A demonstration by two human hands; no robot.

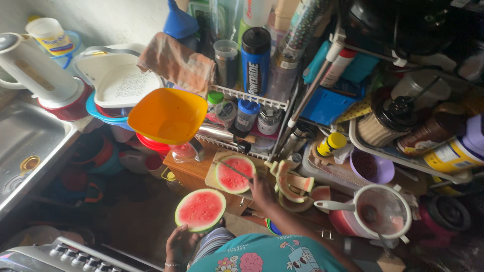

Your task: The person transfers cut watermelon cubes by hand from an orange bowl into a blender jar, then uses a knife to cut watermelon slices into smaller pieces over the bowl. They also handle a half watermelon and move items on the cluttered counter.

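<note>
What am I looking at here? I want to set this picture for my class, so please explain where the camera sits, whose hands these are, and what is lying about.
There is no machine here, only a person working with bare hands. The single picture comes from a camera worn on the person's head, looking down, so you see their own arms from above.

The left hand holds a watermelon half, red side up. The right hand holds a knife over a second watermelon half, which lies on a cutting board. Beside it lie cut rinds.

Around them the place is crowded: an orange bowl, a strainer over a jug, a dish rack with bottles and jars, and a steel sink at the left.
</note>
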